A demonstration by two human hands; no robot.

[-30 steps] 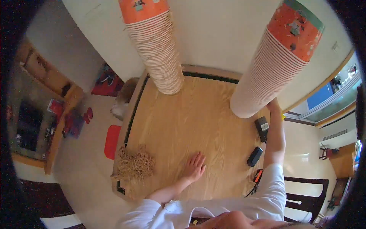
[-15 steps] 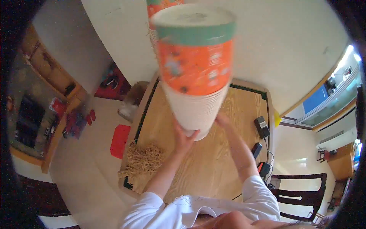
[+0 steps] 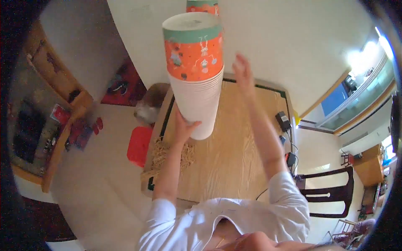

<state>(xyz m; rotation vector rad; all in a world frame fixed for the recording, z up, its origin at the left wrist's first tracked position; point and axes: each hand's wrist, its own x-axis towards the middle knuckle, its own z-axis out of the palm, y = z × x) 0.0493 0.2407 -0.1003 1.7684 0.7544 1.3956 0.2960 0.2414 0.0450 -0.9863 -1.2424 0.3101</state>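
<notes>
The left hand (image 3: 184, 127) grasps the lower part of a tall cup stack (image 3: 196, 98) over the wooden tabletop (image 3: 234, 146); the right hand (image 3: 243, 73) is raised, open and empty, beside it. Tangled fibre (image 3: 161, 157) lies left; a dark chair (image 3: 345, 192) stands right.

Head-worn fisheye, downward over table (image 3: 230, 163)

Right fingers (image 3: 241, 63) are blurred, rear cup stack (image 3: 203, 8) cropped.

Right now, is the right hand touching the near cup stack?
No, wall shows between the right hand and the near cup stack.
</notes>
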